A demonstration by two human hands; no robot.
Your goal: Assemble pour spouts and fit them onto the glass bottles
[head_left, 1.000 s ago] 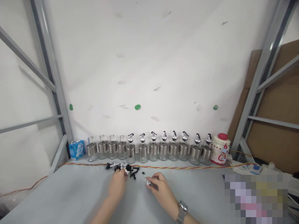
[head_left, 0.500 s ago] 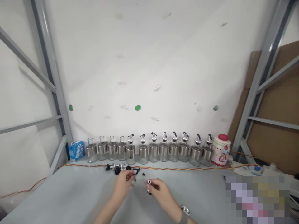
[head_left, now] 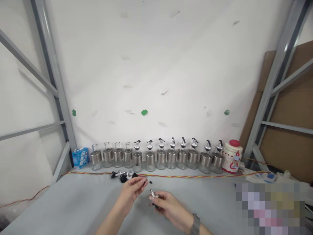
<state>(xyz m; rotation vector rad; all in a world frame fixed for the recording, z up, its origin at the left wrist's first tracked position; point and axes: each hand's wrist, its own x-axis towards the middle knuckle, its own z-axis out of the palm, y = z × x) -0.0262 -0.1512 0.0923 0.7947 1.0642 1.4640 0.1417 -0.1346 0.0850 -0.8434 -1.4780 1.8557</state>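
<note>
In the lower middle, my right hand (head_left: 168, 204) is closed around a bottle pourer (head_left: 153, 193) with a silver spout pointing up and a black lower part, half hidden by the fingers. To its left, my left hand (head_left: 132, 191) pinches a small black part (head_left: 146, 179), mostly covered by the fingertips. The two hands are apart. A tiny black piece (head_left: 151, 182) lies on the table just right of the left fingertips. Behind the left hand is a loose pile of silver and black pourer parts (head_left: 123, 176).
Along the wall stands a row of glass bottles with steel sleeves; several carry pourers (head_left: 161, 155), and those at the left have bare necks (head_left: 95, 156). A blue box (head_left: 80, 158) and a red-lidded jar (head_left: 231, 157) flank them. A twisted cable (head_left: 186, 177) crosses the grey table (head_left: 70, 202).
My left hand has moved slightly right and picked up the small black part from the table. My right hand has turned the pourer so its spout tips up to the left.
</note>
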